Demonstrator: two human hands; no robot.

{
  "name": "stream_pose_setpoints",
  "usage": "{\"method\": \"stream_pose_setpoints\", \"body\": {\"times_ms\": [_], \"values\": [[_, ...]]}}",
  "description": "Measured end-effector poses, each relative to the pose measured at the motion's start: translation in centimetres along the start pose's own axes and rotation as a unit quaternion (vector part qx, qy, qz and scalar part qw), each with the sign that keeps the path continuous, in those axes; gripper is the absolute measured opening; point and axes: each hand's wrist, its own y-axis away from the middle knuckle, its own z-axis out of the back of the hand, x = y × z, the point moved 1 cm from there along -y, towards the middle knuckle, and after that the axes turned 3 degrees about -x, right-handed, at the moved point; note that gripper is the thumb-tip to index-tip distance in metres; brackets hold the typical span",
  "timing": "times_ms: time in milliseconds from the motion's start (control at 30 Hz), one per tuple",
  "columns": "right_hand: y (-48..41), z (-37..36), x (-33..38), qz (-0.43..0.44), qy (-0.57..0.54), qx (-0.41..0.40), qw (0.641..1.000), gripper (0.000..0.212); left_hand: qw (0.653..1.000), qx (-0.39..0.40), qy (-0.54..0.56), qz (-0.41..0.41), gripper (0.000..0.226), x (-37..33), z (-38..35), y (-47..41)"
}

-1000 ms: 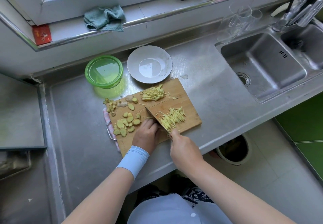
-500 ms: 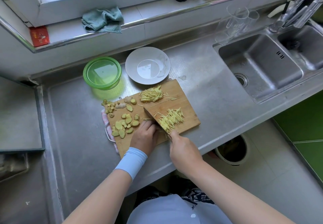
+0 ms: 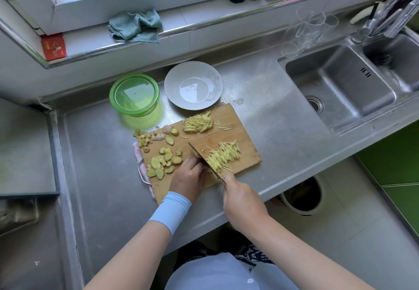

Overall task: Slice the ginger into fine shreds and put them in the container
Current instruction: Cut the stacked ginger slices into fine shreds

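A wooden cutting board (image 3: 247, 140) lies on the steel counter. Ginger slices (image 3: 162, 161) cover its left part. One pile of ginger shreds (image 3: 198, 123) sits at the board's far edge, and a second pile (image 3: 223, 156) lies right of the knife (image 3: 199, 156). My right hand (image 3: 242, 201) grips the knife handle, blade down on the board. My left hand (image 3: 189, 177) presses curled fingers onto ginger beside the blade; that ginger is hidden under the fingers. A green lidded container (image 3: 134, 95) stands behind the board at the left.
A white plate (image 3: 213, 81) sits behind the board. A double sink (image 3: 340, 90) with a tap is at the right, glass cups (image 3: 313, 29) behind it. A teal cloth (image 3: 136, 25) lies on the sill. A bin (image 3: 302, 195) stands below the counter edge.
The hands and the knife stay at the same place on the board, making only small cutting motions. The camera view has shifted slightly.
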Motion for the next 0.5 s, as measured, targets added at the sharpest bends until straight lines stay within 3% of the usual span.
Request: {"method": "stream_pose_setpoints", "body": {"times_ms": [100,333,500], "values": [[0.5,-0.1,-0.3,0.000,0.004,-0.005,1.000,0.038,1.000,-0.001,-0.003,0.006,0.016,0.1,-0.1,0.1],[-0.8,-0.2,0.8,0.000,-0.003,0.005,1.000,0.014,1.000,0.003,-0.007,-0.002,0.008,0.0,0.1,0.0],[0.4,-0.1,-0.2,0.002,-0.002,-0.008,1.000,0.045,1.000,0.000,-0.012,-0.004,0.008,-0.2,0.1,-0.1]]}}
